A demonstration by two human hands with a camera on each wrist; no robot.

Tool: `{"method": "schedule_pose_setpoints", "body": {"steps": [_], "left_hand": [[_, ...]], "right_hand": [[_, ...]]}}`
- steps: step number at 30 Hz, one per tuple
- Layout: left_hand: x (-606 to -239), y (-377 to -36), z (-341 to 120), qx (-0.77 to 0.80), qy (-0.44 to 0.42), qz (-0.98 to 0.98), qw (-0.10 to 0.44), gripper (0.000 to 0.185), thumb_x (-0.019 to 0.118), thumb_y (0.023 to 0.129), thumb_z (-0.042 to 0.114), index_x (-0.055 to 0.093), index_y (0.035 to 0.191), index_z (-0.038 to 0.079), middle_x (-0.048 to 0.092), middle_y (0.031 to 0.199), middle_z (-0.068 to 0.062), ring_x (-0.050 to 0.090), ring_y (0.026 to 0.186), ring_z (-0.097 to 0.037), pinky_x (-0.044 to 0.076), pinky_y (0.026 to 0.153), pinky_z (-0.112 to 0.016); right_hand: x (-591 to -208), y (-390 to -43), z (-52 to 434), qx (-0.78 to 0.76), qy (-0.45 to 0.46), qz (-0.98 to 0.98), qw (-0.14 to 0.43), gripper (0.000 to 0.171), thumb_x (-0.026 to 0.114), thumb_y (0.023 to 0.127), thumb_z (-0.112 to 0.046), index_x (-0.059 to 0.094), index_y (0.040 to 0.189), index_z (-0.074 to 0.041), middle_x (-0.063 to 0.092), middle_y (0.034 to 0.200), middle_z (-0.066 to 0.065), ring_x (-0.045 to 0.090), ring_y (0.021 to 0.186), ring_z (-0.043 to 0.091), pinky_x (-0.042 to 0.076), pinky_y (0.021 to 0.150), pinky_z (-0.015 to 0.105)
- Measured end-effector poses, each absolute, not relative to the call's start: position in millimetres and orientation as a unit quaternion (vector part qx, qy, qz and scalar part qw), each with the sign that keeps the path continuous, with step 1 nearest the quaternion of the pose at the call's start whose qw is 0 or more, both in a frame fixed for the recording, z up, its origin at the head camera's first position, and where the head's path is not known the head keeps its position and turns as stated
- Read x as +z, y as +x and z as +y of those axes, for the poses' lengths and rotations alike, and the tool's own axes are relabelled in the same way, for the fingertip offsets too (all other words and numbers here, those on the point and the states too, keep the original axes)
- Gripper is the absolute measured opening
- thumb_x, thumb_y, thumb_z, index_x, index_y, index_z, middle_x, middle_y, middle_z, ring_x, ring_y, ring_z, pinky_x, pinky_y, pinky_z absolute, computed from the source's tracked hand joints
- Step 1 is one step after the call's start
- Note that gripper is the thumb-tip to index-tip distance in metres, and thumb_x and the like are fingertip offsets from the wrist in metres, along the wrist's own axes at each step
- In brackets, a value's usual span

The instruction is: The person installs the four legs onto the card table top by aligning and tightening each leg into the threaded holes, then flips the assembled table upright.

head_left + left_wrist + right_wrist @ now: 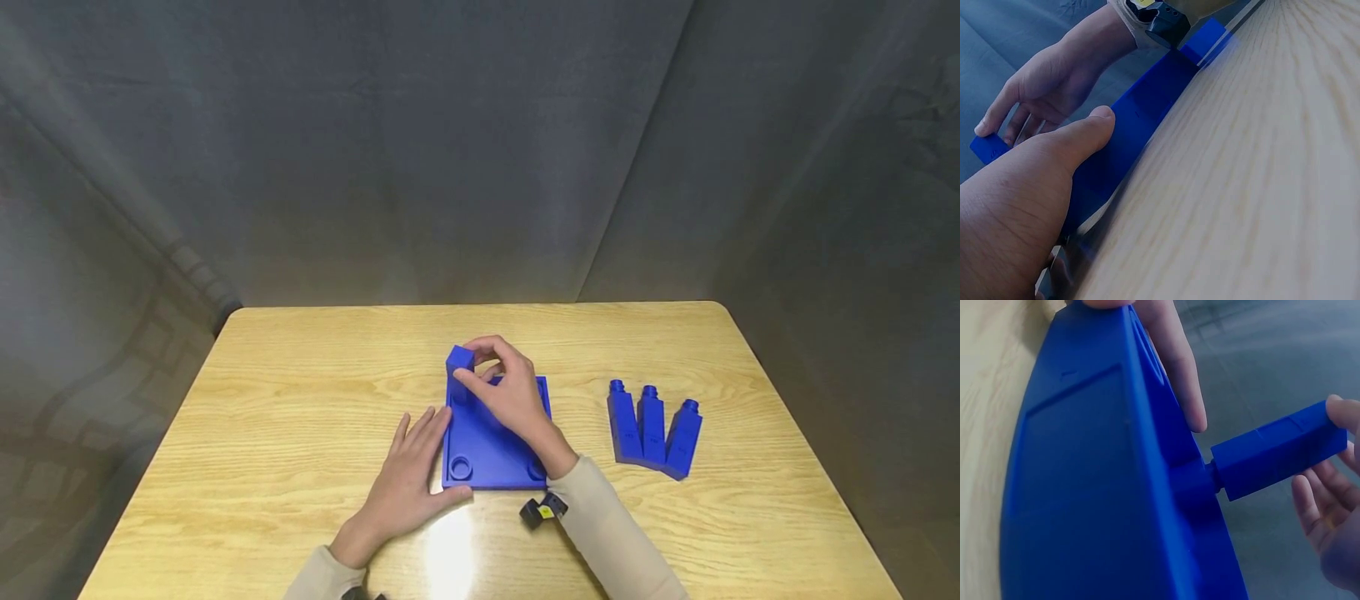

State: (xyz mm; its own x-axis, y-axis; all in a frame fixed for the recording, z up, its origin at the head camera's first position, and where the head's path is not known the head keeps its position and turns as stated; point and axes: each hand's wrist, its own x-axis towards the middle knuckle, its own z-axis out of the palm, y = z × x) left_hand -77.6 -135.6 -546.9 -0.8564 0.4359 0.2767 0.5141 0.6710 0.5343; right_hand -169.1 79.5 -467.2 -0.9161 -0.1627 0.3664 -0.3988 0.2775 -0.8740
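Here, wood-grain table (315,383), grey curtain (375,167) behind; left hand (407,479) spread against blue tray (495,458), right hand (513,396) pinching post (459,363).

The surface (300,400) is yellow wood grain; base (491,450), held block (460,361) and three blocks (652,429) toward the surface's right edge, blue; sleeves (618,533), beige.

No text is legible; the marks (654,440) on the three blue blocks (650,417) are tiny.
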Motion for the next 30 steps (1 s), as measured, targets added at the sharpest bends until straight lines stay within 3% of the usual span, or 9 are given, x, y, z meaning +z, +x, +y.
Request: {"method": "schedule_pose_setpoints", "body": {"steps": [9, 16, 20, 23, 30], "left_hand": [[-546.5, -78.3, -136.6, -0.311, -0.26, -0.912, 0.062, 0.114, 0.052, 0.098, 0.088, 0.028, 0.176, 0.009, 0.038, 0.178, -0.015, 0.033, 0.165, -0.04, 0.008, 0.137, -0.063], [-546.2, -77.0, -136.5, -0.314, -0.261, -0.911, 0.06, 0.114, 0.054, 0.097, 0.087, 0.029, 0.176, 0.008, 0.038, 0.178, -0.014, 0.033, 0.165, -0.041, 0.007, 0.138, -0.062], [-548.0, -75.4, -137.5, -0.309, -0.261, -0.912, 0.064, 0.114, 0.053, 0.098, 0.088, 0.029, 0.176, 0.008, 0.038, 0.178, -0.013, 0.033, 0.165, -0.041, 0.006, 0.138, -0.061], [-548.6, -75.5, -138.0, -0.306, -0.26, -0.913, 0.066, 0.114, 0.053, 0.098, 0.088, 0.029, 0.176, 0.008, 0.039, 0.178, -0.013, 0.033, 0.165, -0.04, 0.007, 0.138, -0.061], [-547.7, -75.4, -138.1, -0.303, -0.258, -0.915, 0.063, 0.114, 0.054, 0.097, 0.087, 0.029, 0.176, 0.008, 0.039, 0.178, -0.013, 0.033, 0.165, -0.04, 0.008, 0.138, -0.062]], "right_hand": [[-468.1, -170.8, 78.9, 0.565, 0.2, -0.795, 0.097, 0.049, 0.086, 0.099, -0.014, 0.073, 0.147, -0.013, 0.071, 0.114, 0.009, 0.071, 0.102, 0.025, 0.068, 0.08, 0.036], [-470.6, -170.9, 81.8, 0.569, 0.22, -0.786, 0.101, 0.04, 0.078, 0.104, -0.011, 0.075, 0.144, -0.011, 0.07, 0.118, 0.01, 0.067, 0.102, 0.033, 0.066, 0.081, 0.036], [-473.2, -170.9, 82.7, 0.572, 0.231, -0.779, 0.113, 0.035, 0.07, 0.107, -0.008, 0.076, 0.141, -0.008, 0.07, 0.124, 0.012, 0.066, 0.104, 0.028, 0.065, 0.083, 0.037], [-473.8, -171.9, 82.3, 0.578, 0.228, -0.775, 0.121, 0.032, 0.071, 0.105, -0.008, 0.078, 0.137, -0.007, 0.071, 0.127, 0.012, 0.067, 0.108, 0.025, 0.065, 0.084, 0.034], [-474.1, -172.7, 81.1, 0.59, 0.212, -0.771, 0.114, 0.031, 0.079, 0.1, -0.007, 0.075, 0.13, -0.005, 0.073, 0.125, 0.012, 0.069, 0.115, 0.033, 0.065, 0.086, 0.031]]}}
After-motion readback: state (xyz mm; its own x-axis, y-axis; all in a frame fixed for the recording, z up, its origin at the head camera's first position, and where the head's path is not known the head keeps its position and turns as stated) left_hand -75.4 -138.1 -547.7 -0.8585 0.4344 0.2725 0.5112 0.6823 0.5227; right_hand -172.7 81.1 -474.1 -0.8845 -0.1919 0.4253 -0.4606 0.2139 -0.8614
